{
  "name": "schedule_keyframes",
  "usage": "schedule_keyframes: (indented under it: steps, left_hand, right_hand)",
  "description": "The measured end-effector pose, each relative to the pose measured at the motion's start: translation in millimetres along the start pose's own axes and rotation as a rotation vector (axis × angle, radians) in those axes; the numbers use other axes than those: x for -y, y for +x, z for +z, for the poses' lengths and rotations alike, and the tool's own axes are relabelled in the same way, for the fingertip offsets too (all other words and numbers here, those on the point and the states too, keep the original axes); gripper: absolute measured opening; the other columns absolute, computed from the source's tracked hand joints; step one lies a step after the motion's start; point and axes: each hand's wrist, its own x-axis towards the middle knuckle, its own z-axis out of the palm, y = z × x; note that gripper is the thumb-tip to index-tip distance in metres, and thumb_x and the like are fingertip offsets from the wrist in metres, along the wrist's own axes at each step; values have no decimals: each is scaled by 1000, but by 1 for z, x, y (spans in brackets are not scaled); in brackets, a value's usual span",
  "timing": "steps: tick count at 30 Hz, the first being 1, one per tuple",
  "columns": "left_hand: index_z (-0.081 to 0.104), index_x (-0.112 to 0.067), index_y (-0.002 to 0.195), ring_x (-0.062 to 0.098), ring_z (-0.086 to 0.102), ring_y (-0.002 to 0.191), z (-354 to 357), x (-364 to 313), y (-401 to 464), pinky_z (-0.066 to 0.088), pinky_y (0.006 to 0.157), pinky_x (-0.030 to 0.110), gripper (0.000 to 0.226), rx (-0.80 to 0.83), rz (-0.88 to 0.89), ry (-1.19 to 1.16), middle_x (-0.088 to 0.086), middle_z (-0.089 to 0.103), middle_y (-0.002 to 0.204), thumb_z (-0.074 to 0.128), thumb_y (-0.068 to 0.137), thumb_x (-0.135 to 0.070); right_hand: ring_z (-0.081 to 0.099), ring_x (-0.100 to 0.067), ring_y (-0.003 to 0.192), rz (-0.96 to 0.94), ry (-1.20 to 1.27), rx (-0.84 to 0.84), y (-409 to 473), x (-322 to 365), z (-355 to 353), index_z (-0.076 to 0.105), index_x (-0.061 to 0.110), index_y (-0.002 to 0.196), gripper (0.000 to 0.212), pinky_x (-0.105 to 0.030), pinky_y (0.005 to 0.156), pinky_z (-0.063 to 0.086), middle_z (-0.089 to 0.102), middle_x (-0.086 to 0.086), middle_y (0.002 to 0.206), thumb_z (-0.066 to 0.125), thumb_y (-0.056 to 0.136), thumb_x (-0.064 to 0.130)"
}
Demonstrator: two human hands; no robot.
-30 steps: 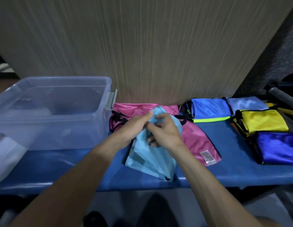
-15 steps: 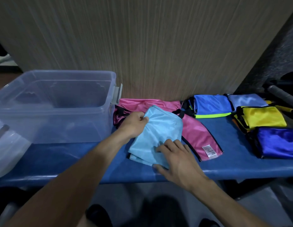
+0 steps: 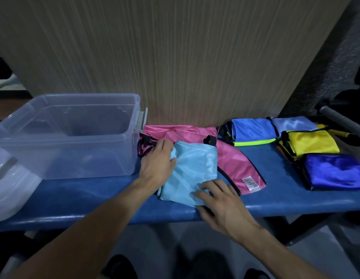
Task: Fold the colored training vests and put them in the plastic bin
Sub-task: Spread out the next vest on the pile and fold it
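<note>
Dim indoor light, dark shadowed corners, wide-angle bending at edges, slight softness.

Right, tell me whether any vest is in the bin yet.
No, the plastic bin holds no vests; the light blue vest lies on the bench.
</note>
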Motion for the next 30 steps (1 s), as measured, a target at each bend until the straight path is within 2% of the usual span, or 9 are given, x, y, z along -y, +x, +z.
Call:
schedule_keyframes:
  steps: [2,4,7,12,17,19,22,26,30]
  left_hand:
    - [55,-25,110,12,56,89,-6,-1,-9,52,74,40,21,44,218,-159,-10,53,107,65,95,-36]
    - [61,-33,109,3,54,94,-9,-2,-24,52,86,35,26,280,405,-286,-15,54,104,66,92,-51]
    - [50,-45,135,-1,41,119,-4,7,-43,38,104,24,58,503,501,-143,-27,42,125,61,84,-70]
    - [42,-49,144,-1,31,137,0,24,-47,35,114,29,63,467,484,-207,-31,33,141,64,87,-63]
    - [47,-39,145,1,35,138,7,30,-49,33,116,27,66,398,458,-252,-25,40,144,68,87,-61]
    - [48,-37,145,-1,35,138,8,30,-50,31,116,24,67,386,438,-267,-25,42,144,70,85,-61]
    - [49,-38,143,-3,36,135,6,27,-51,30,114,19,66,378,391,-314,-25,45,141,73,84,-59]
    - [50,-40,141,-3,43,128,6,22,-51,34,110,18,66,388,310,-341,-26,48,133,75,82,-56]
    - [62,-26,133,9,61,111,9,15,-56,47,97,26,52,154,200,-307,-13,65,123,65,83,-11]
  right_hand:
    - [56,-22,117,-2,63,51,-4,-6,1,67,29,123,38,-37,89,55,58,6,126,62,89,44]
    - [55,-21,122,-25,116,83,-6,-10,4,66,27,127,40,-35,96,53,57,6,131,63,91,45]
    - [55,-19,122,-70,171,77,-6,-15,7,65,21,131,42,-30,101,49,59,4,133,64,93,39]
    - [58,-17,124,-107,166,10,-5,-12,11,67,13,128,41,-28,102,51,66,0,130,59,93,32]
    - [57,-16,122,-112,176,-109,7,-5,11,70,9,120,48,-22,105,44,69,-3,122,70,72,7]
    - [55,-17,123,-121,155,-122,12,-5,8,68,9,122,50,-21,105,43,67,-3,123,55,75,6]
    - [61,-20,112,-104,134,-129,17,-7,3,69,10,116,49,-30,88,58,68,-2,113,39,77,8]
    - [68,-27,86,94,257,-153,32,-13,-3,73,13,104,36,-35,69,58,72,-3,92,58,75,-1]
    - [69,-18,82,263,429,-216,48,-12,-25,73,17,104,19,-40,72,57,74,2,91,70,87,7]
